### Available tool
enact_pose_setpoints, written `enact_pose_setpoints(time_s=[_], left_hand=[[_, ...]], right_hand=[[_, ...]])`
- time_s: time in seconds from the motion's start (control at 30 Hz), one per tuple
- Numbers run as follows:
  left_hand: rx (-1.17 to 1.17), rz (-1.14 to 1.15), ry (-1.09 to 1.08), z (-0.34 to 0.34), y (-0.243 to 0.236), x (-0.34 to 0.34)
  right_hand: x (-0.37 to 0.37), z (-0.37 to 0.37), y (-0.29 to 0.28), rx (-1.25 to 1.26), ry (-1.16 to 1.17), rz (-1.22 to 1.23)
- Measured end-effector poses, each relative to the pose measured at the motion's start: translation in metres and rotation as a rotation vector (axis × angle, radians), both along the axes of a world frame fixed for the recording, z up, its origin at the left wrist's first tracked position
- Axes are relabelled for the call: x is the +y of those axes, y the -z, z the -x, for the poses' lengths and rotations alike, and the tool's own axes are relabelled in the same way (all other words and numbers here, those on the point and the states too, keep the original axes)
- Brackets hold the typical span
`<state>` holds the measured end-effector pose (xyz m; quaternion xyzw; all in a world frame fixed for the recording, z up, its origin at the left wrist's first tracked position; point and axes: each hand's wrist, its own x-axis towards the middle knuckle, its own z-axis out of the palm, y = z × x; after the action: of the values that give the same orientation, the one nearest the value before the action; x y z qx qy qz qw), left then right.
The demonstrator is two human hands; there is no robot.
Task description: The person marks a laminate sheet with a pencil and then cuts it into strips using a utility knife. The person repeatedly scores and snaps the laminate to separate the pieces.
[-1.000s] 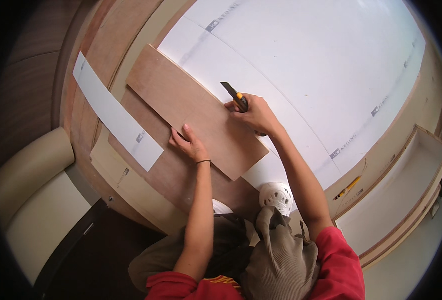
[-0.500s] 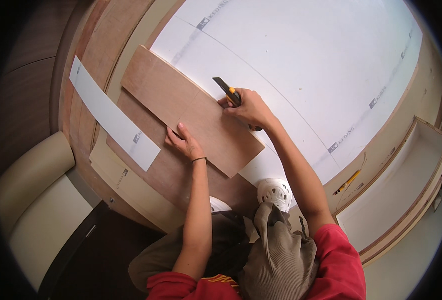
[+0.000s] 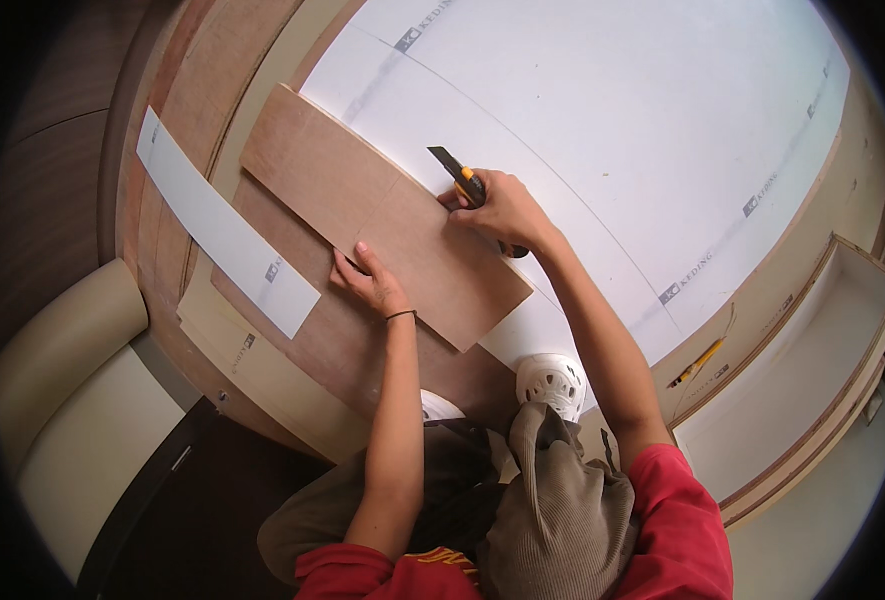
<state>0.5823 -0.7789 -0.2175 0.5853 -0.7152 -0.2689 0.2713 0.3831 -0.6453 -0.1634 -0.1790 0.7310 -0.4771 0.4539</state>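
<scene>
A brown wooden board [image 3: 363, 200] lies at a slant, its long far edge along a large white sheet [image 3: 603, 150]. My left hand [image 3: 375, 284] grips the board's near edge, thumb on top and the other fingers curled at its side, partly hidden. In my right hand [image 3: 508, 210] is a black and yellow utility knife [image 3: 456, 176], its dark blade pointing up and to the left, away from me. The right fingers also touch the board's far edge. A long line runs across the white sheet beyond the knife.
A narrow white strip [image 3: 225, 225] lies left of the board on wooden panels [image 3: 203, 80]. On the right are a small yellow cutter [image 3: 698, 363] and an open shallow drawer-like box [image 3: 773, 390]. My white shoe [image 3: 551, 383] stands near the board. A cream chair [image 3: 73, 340] is at lower left.
</scene>
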Motion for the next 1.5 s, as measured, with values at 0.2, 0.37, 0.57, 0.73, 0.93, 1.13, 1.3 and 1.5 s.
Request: enact_pose_setpoints(time_s=[0.2, 0.37, 0.57, 0.73, 0.93, 1.13, 1.3, 1.5], left_hand=[[-0.015, 0.041, 0.028, -0.003, 0.003, -0.002], [-0.01, 0.039, 0.023, -0.001, 0.002, -0.001], [0.009, -0.008, 0.026, 0.0, -0.002, 0.0], [-0.021, 0.003, 0.029, -0.001, 0.0, 0.001], [0.016, -0.024, 0.035, -0.001, -0.001, 0.002], [-0.056, -0.006, 0.046, -0.003, -0.001, 0.0], [-0.048, -0.003, 0.052, -0.005, 0.0, -0.002], [0.02, -0.024, 0.028, -0.001, -0.001, 0.002]], right_hand=[[-0.002, 0.005, -0.017, -0.053, -0.017, -0.043], [-0.002, 0.005, -0.015, -0.057, -0.009, -0.029], [-0.001, 0.005, -0.009, -0.024, -0.027, -0.026], [0.0, 0.004, -0.006, -0.026, -0.049, -0.038], [-0.005, -0.004, -0.007, 0.025, 0.006, -0.017], [-0.016, 0.002, -0.005, 0.048, -0.017, -0.005], [-0.02, 0.004, -0.012, 0.032, -0.052, -0.09], [-0.017, 0.002, -0.001, 0.057, -0.025, -0.021]])
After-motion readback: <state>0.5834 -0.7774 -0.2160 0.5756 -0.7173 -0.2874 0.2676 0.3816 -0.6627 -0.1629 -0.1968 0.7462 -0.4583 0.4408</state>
